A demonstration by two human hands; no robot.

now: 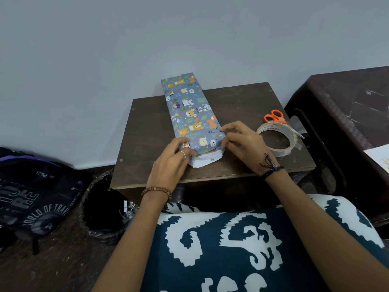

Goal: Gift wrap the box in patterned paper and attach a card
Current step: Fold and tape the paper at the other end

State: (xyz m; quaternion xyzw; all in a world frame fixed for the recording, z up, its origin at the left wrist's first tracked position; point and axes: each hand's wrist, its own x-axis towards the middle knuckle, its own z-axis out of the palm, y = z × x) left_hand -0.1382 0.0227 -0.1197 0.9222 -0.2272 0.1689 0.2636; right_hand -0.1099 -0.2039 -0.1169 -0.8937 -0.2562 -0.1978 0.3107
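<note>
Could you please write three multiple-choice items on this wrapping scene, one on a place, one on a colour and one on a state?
1. Where does the tape roll lie?
A. On the table, right of the wrapped box
B. On the floor by the backpack
C. On top of the box

2. What colour are the scissors' handles?
A. Blue
B. Orange
C. Green

3. In what state is the near end of the box?
A. Fully sealed with a card on it
B. Bare, with no paper at all
C. Still open, with the paper's white underside showing

Answers: 1 A, the roll rests on the table just beyond the right hand. 2 B, the scissors behind the roll have orange loops. 3 C, the left hand and right hand press the paper at the corners, and a white flap sticks out unfolded.
</note>
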